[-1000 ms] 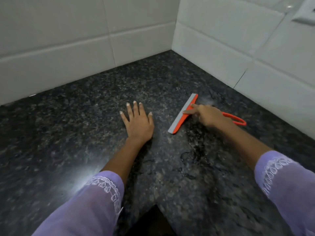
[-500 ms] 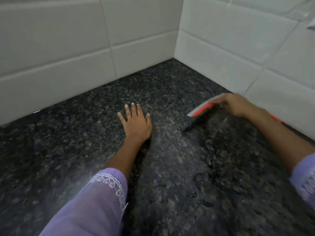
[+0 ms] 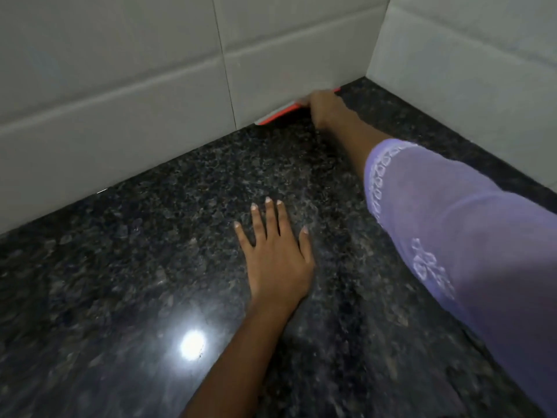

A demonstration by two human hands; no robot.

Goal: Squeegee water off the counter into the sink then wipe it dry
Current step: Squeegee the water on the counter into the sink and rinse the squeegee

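Note:
An orange squeegee (image 3: pixel 278 113) with a grey blade lies along the foot of the back tiled wall, near the corner. My right hand (image 3: pixel 324 108) is closed around it, reaching far across the dark speckled granite counter (image 3: pixel 150 267). The hand hides the middle of the squeegee; a bit of orange shows past the hand on the right. My left hand (image 3: pixel 275 251) rests flat on the counter with fingers spread, holding nothing. No sink is in view.
White tiled walls meet in a corner at the back right (image 3: pixel 366 73). A bright lamp reflection (image 3: pixel 193 345) shines on the counter near my left forearm. My purple right sleeve (image 3: pixel 452 230) crosses the right side.
My right hand has carried the squeegee from the counter's right side up to the back wall by the corner. My left hand stays flat on the counter. The view has shifted.

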